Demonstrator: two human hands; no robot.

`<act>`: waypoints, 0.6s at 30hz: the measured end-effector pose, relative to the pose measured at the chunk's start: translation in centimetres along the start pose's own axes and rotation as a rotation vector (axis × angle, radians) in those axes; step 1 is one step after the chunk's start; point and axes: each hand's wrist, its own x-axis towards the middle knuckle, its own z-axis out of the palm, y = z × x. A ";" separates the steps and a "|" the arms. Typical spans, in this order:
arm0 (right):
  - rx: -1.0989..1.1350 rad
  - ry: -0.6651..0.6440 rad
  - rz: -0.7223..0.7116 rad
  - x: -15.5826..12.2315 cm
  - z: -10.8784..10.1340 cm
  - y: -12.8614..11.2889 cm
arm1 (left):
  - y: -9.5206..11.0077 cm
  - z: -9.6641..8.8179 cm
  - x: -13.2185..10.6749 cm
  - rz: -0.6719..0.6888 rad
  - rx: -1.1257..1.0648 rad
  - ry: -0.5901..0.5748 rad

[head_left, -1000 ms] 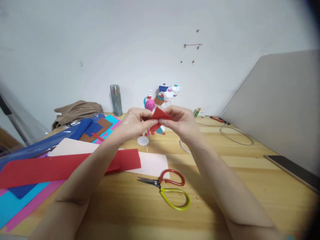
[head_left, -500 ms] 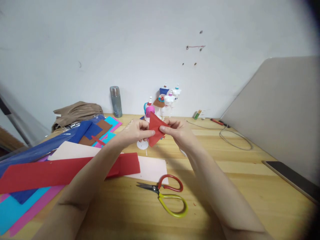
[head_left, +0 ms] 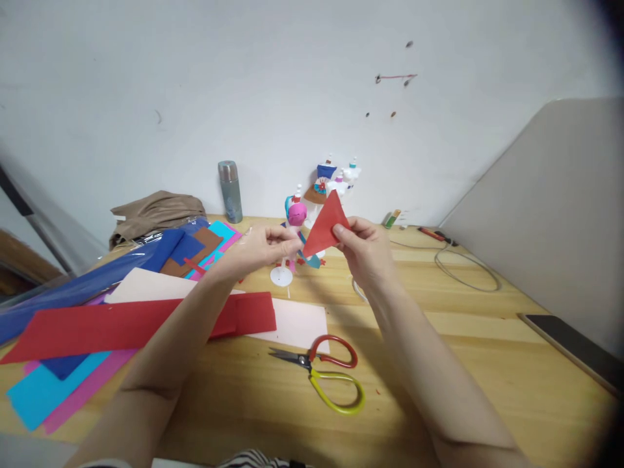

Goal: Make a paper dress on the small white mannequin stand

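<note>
My right hand (head_left: 363, 250) pinches a folded red triangle (head_left: 325, 227), a thin paper or felt sheet, with the thumb flat on its near face. The triangle is held up over the table, one point upward. Just left of its lower corner is my left hand (head_left: 273, 250), thumb and fingers drawn together; whether they touch that corner or hold anything small, I cannot make out. Below the hands lie scissors (head_left: 305, 359) with one red and one yellow handle, blades pointing left. A long red strip (head_left: 146, 325) lies beneath my left forearm, over a pale pink sheet (head_left: 299, 322).
Small dressed figures (head_left: 336, 182) stand behind the hands, near a white disc on a stick (head_left: 281, 276). Coloured sheets (head_left: 63, 390), brown cloth (head_left: 160, 208) and a flask (head_left: 230, 192) are at left. A cable (head_left: 458, 276) and a phone-like dark slab (head_left: 570, 348) lie at right.
The red triangle has moved right and up and turned, now mainly in my right hand. My left fingers have come off its face. The view has shifted slightly.
</note>
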 end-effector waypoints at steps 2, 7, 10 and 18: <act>0.004 0.012 -0.019 -0.2 0.4 0.2 | -0.2 0.9 0.0 -0.002 -0.076 -0.003; -0.036 -0.049 -0.002 -0.7 0.8 0.8 | -0.4 2.3 0.2 -0.009 -0.113 0.031; -0.138 -0.121 -0.112 -0.6 0.3 0.4 | -0.5 1.7 0.1 -0.005 -0.001 0.005; -0.813 -0.466 -0.655 -1.1 -0.4 -1.6 | -0.6 0.3 -0.5 0.305 0.621 -0.124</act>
